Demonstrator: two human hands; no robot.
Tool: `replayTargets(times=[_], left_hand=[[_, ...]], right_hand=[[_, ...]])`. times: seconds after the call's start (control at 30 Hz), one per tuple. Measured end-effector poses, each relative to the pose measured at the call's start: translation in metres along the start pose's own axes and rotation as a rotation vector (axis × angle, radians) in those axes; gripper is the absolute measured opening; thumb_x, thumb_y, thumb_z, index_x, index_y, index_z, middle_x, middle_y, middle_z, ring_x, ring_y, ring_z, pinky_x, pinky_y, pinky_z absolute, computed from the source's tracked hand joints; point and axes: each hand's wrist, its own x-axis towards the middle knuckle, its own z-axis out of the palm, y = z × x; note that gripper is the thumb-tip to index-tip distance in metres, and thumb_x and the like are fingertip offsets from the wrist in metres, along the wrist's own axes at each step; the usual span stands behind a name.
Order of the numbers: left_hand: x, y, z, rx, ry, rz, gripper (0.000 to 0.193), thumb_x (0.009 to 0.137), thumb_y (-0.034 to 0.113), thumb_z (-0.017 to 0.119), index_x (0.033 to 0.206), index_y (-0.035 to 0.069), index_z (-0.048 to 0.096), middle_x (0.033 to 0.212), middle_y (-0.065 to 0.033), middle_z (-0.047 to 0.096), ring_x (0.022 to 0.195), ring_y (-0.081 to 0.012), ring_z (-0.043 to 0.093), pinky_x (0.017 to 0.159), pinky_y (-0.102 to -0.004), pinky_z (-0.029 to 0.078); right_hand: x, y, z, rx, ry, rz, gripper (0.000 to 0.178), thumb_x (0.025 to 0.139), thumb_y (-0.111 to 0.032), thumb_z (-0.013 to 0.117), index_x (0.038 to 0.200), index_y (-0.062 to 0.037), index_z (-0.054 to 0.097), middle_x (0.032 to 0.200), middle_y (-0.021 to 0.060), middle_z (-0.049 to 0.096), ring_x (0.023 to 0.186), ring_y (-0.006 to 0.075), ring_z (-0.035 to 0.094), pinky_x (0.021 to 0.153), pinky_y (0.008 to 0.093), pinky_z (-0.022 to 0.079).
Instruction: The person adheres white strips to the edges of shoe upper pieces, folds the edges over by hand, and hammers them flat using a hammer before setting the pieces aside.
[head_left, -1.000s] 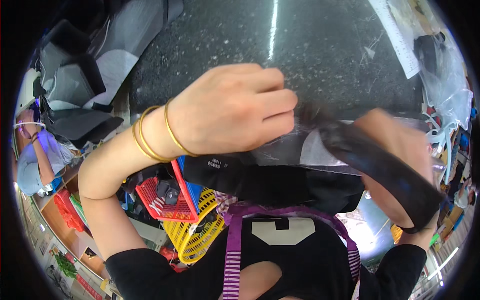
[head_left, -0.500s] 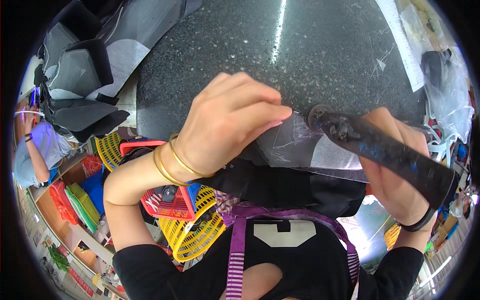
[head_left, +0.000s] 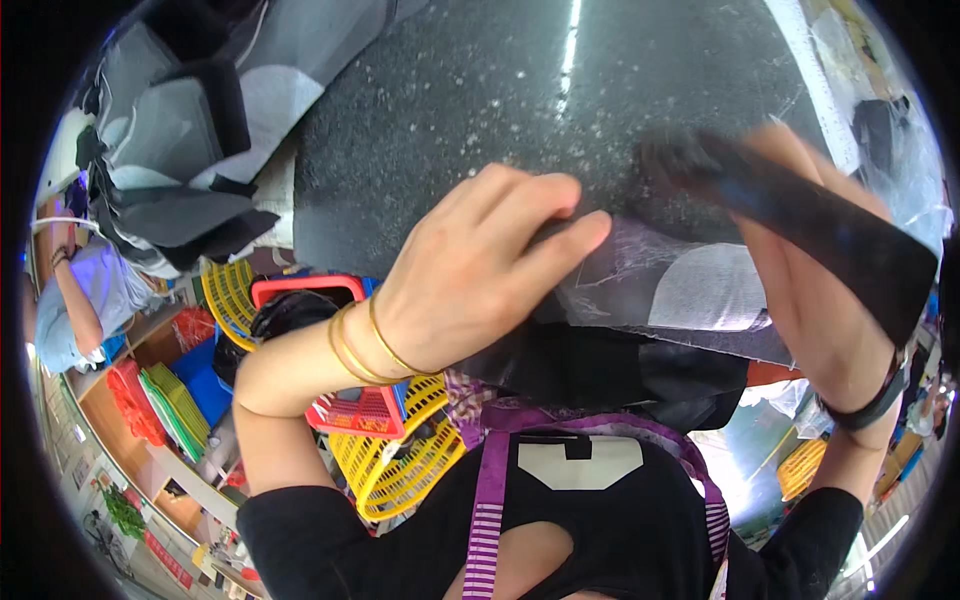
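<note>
On the dark table (head_left: 480,110), left hand (head_left: 480,285) pins fabric (head_left: 660,300) (flat), right hand (head_left: 810,300) grips a strip (head_left: 820,225).

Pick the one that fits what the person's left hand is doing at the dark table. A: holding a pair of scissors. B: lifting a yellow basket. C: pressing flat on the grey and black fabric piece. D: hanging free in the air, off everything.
C: the left hand lies palm down with its fingers spread over the fabric piece at the near edge of the dark table; the yellow baskets sit below it, untouched.
</note>
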Motion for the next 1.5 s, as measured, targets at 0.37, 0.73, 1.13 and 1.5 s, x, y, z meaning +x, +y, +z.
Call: replayTargets(times=[0.37,0.73,1.13,1.5], left_hand=[[0.020,-0.017,-0.014,0.159,-0.004,-0.102,0.026,0.068,0.003,0.077,0.091,0.006,0.065,0.095,-0.0108,0.061,0.085,-0.0297,0.061,0.071,-0.0369,0.051],[0.071,0.036,0.020,0.230,0.023,0.362,0.030,0.071,0.011,0.064,0.101,0.004,0.066,0.100,-0.0096,0.060,0.093,-0.0261,0.062,0.077,-0.0357,0.052],[0.070,0.080,-0.031,0.473,0.195,0.522,0.032,0.065,0.010,0.067,0.096,0.001,0.070,0.091,-0.0088,0.060,0.082,-0.0253,0.059,0.066,-0.0366,0.049],[0.080,0.069,0.009,0.080,-0.210,0.219,0.038,0.073,0.018,0.076,0.106,0.007,0.063,0.107,-0.0080,0.061,0.102,-0.0282,0.057,0.087,-0.0392,0.045]], right_hand=[[0.053,0.072,0.007,-0.398,0.279,-0.426,0.019,0.077,-0.004,0.059,0.095,-0.0064,0.054,0.084,0.0103,0.058,0.083,0.0297,0.062,0.068,0.0393,0.051],[-0.083,0.056,0.041,-0.181,0.254,-0.251,0.039,0.079,-0.024,0.068,0.106,0.0027,0.060,0.105,0.0177,0.067,0.099,0.0291,0.067,0.080,0.0373,0.055],[-0.124,0.105,-0.061,-0.096,0.874,0.068,0.013,0.086,-0.007,0.063,0.099,-0.0048,0.064,0.091,0.0129,0.066,0.080,0.0303,0.065,0.070,0.0379,0.052],[-0.151,0.250,-0.077,-0.143,0.546,0.597,0.035,0.082,-0.035,0.069,0.082,-0.0003,0.065,0.070,0.0136,0.060,0.065,0.0240,0.057,0.065,0.0375,0.047]])
